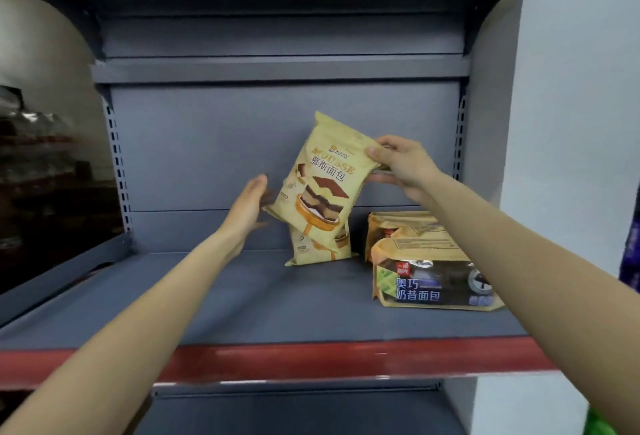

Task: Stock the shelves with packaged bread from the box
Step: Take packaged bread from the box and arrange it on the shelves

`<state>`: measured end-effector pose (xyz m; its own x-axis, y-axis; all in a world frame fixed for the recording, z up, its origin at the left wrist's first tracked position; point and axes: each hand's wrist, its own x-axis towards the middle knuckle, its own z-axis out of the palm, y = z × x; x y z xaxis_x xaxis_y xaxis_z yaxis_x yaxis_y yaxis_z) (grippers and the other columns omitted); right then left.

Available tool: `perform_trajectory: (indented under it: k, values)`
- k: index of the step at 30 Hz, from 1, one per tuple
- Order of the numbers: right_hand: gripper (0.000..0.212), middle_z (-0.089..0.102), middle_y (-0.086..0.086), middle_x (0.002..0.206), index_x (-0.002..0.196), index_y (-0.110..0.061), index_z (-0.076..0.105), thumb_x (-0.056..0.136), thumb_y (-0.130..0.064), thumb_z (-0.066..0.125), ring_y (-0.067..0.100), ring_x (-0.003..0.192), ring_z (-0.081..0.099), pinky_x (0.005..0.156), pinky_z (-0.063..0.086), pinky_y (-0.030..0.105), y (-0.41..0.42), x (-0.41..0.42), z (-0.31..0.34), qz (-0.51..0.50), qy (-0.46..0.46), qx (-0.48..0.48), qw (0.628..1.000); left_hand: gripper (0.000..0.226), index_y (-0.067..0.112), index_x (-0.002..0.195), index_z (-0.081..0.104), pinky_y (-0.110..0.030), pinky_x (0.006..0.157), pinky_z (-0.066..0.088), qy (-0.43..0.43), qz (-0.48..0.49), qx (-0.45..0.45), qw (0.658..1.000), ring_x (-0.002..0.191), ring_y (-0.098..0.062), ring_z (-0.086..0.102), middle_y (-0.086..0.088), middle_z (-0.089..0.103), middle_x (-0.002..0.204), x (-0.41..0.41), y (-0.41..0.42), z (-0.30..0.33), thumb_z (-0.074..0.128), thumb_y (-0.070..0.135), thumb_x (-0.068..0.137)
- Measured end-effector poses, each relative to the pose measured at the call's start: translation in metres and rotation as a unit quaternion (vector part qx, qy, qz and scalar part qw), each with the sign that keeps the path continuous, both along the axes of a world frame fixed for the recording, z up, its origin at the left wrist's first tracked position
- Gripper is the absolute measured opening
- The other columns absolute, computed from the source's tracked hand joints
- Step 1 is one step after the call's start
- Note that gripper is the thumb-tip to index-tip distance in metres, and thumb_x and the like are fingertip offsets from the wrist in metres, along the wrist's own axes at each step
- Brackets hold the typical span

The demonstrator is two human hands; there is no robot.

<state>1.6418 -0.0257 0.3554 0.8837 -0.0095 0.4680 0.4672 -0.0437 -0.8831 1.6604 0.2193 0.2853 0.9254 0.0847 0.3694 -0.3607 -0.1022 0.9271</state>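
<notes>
Stocking barely begun: mousse bag (323, 180) pinched at 3 o'clock edge by right hand (403, 166), left hand (247, 204) flat-open at 9, above one bag (320, 249) and two packs (427, 273) shelved.

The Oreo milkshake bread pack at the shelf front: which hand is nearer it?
Right. The right hand is above the Oreo pack, pinching the mousse pack; the left hand is farther left.

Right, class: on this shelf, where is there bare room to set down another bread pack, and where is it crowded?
Free: the shelf floor left of the standing mousse pack, out to the left upright, and the front strip by the red edge. Crowded: the right end, with the stacked dark packs beside the held pack.
</notes>
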Motion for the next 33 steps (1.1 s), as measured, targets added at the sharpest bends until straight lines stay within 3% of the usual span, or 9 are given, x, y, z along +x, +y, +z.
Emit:
perform_trajectory:
  k: [3,5,7,11,15,21,25,29,33]
  values:
    - [0.011,0.061,0.01,0.098,0.099,-0.007,0.059,0.092,-0.002,0.053,0.02,0.08,0.063,0.061,0.059,0.028,0.013,0.025,-0.008,-0.108,0.031,-0.149,0.982,0.048,0.033,0.141,0.033,-0.024,0.07,0.054,0.026,-0.052,0.075,0.995,0.11,-0.01,0.058,0.007,0.053,0.129,-0.013,-0.004,-0.008,0.051,0.034,0.096]
    - [0.02,0.062,0.012,0.111,0.108,-0.006,0.062,0.091,-0.002,0.053,0.025,0.092,0.063,0.084,0.055,0.035,0.015,0.041,-0.018,-0.183,0.046,-0.253,0.949,0.059,0.033,0.142,0.031,-0.028,0.083,0.05,0.044,-0.06,0.169,0.983,0.11,-0.012,0.058,0.007,0.055,0.127,-0.013,-0.011,-0.023,0.059,0.022,0.091]
    - [0.03,0.057,0.012,0.128,0.121,-0.005,0.057,0.091,-0.005,0.053,0.028,0.114,0.055,0.096,0.044,0.03,0.017,0.048,-0.027,-0.222,0.035,-0.34,0.913,0.065,0.031,0.143,0.028,-0.027,0.091,0.043,0.046,-0.05,0.255,0.964,0.118,-0.016,0.053,0.007,0.054,0.127,-0.011,-0.021,-0.038,0.059,0.011,0.089]
    - [0.04,0.048,0.009,0.139,0.131,-0.009,0.049,0.091,-0.004,0.052,0.026,0.128,0.043,0.101,0.036,0.028,0.016,0.033,-0.03,-0.213,-0.025,-0.403,0.89,0.069,0.034,0.149,0.016,-0.028,0.092,0.041,0.053,-0.023,0.358,0.932,0.121,-0.024,0.049,0.0,0.051,0.137,-0.009,-0.032,-0.045,0.05,0.014,0.092]
    - [0.045,0.05,0.008,0.137,0.135,-0.011,0.047,0.09,-0.008,0.055,0.024,0.127,0.043,0.101,0.034,0.028,0.012,-0.017,-0.033,-0.181,-0.102,-0.424,0.881,0.062,0.03,0.147,0.017,-0.042,0.092,0.044,0.014,0.089,0.481,0.872,0.115,-0.034,0.051,-0.01,0.051,0.132,-0.013,-0.029,-0.033,0.046,0.031,0.093]
    - [0.035,0.064,-0.001,0.117,0.126,-0.018,0.055,0.091,-0.016,0.057,0.011,0.108,0.058,0.094,0.041,0.019,0.017,-0.109,-0.063,-0.169,-0.175,-0.31,0.919,0.038,0.028,0.132,0.047,-0.037,0.086,0.041,-0.139,0.186,0.406,0.884,0.116,-0.021,0.053,0.008,0.062,0.122,-0.091,-0.029,-0.023,0.044,0.037,0.095]
    - [0.023,0.067,-0.012,0.088,0.113,-0.023,0.06,0.091,-0.019,0.056,0.007,0.079,0.065,0.074,0.053,0.03,0.028,-0.177,-0.126,-0.2,-0.215,-0.243,0.925,0.026,0.031,0.108,0.063,-0.03,0.07,0.044,-0.248,0.216,0.295,0.897,0.082,-0.009,0.061,0.017,0.069,0.084,-0.176,-0.027,-0.053,0.043,0.04,0.093]
    - [0.02,0.068,-0.015,0.079,0.107,-0.024,0.062,0.089,-0.027,0.054,0.007,0.064,0.063,0.059,0.053,0.032,0.04,-0.237,-0.221,-0.205,-0.186,-0.298,0.914,0.027,0.021,0.088,0.069,-0.033,0.052,0.047,-0.312,0.199,0.265,0.89,0.053,-0.003,0.056,0.012,0.062,0.056,-0.239,-0.013,-0.122,0.044,0.029,0.094]
    - [0.014,0.071,-0.011,0.079,0.097,-0.025,0.065,0.087,-0.028,0.057,0.014,0.068,0.068,0.058,0.055,0.033,0.039,-0.273,-0.319,-0.145,-0.069,-0.41,0.898,0.031,0.019,0.081,0.072,-0.03,0.041,0.042,-0.278,0.16,0.339,0.884,0.046,-0.007,0.055,0.009,0.058,0.05,-0.278,0.008,-0.209,0.045,0.027,0.095]
